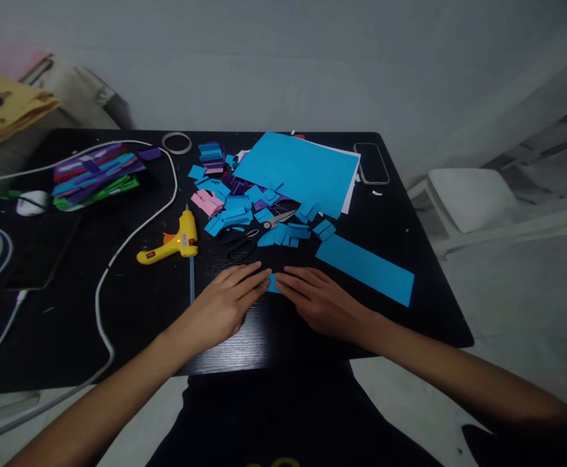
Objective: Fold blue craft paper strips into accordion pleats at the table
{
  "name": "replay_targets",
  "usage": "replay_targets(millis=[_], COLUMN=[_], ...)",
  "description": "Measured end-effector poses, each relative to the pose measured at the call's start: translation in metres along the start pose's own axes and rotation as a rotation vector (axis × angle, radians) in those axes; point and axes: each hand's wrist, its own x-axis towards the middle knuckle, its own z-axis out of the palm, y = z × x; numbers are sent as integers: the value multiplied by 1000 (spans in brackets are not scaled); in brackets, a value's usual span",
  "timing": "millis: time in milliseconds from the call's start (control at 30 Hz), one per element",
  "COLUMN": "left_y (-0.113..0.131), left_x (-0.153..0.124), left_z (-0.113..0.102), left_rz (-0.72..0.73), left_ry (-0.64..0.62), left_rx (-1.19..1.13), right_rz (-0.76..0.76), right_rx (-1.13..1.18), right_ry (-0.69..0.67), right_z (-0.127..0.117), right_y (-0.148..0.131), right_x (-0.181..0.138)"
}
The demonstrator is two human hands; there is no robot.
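A small piece of blue paper (274,283) lies on the black table near its front edge, between my two hands. My left hand (232,301) has its fingertips on the paper's left end, and my right hand (313,298) holds the right end. Both thumbs are mostly hidden under the fingers. Just beyond are black-handled scissors (244,243) with their blades among small folded blue papers (283,233). To the right lies a long blue paper strip (366,269). A yellow glue gun (179,240) with a glue stick (192,279) is left of my left hand.
Blue sheets (303,172) and a phone (373,163) lie at the back right. Pink folded papers (207,202), a tape ring (176,143) and a bundle of coloured papers (96,172) are further left. A white cable (99,298) crosses the table's left side. A white stool (475,198) stands right.
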Motion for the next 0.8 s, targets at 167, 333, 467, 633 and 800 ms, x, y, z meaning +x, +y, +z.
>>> replay_targets(millis=[167,333,467,633,800], left_y=[1,-1,-2,-1,2], left_x=[-1,-1,-1,-2,0], left_z=[1,-1,-3,-3,-2], left_rz=[4,3,-7,32,37], left_ry=[-21,14,1,-38,-35], left_rx=[-16,-76,-122,-42,-43], right_rz=[-9,-8,-14,-1,10], right_rx=[19,37,53,77,84], right_ry=[-28,-41,-36,-30,-50], right_z=[0,0,1,-2,-1], right_y=[2,3,3,1,1], right_x=[-8,-10,-9,-7,-6])
